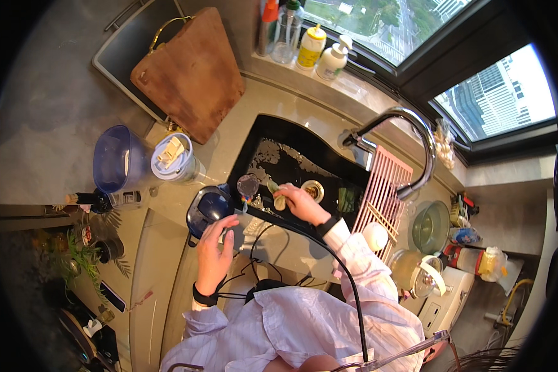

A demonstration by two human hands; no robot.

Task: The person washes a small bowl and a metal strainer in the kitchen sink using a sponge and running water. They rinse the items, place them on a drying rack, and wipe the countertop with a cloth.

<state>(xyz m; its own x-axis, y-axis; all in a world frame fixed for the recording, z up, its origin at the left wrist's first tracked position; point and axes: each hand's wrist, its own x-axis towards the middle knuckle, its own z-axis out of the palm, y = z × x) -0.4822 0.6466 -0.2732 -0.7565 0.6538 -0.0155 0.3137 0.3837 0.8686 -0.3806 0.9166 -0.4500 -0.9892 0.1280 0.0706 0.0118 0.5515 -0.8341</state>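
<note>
My right hand (302, 204) reaches over the black sink (279, 132) and holds a pale green, crumpled piece (280, 201), perhaps a cloth or sponge. Near it in the basin are the metal drain strainer (313, 190), a clear round cup or lid (248, 185) and something green (346, 200). My left hand (216, 249), fingers apart and apparently empty, is beside a dark blue lidded container (209, 211) at the sink's left corner. Whether its fingertips touch the container cannot be told.
A chrome faucet (423, 135) arches over a pink roll-up rack (386, 172) with chopsticks (382, 221) and a white round item (375, 236). Left stand a blue basin (114, 160), a lidded tub (174, 172) and a wooden cutting board (193, 76). Bottles (310, 49) line the sill. A cable crosses the front.
</note>
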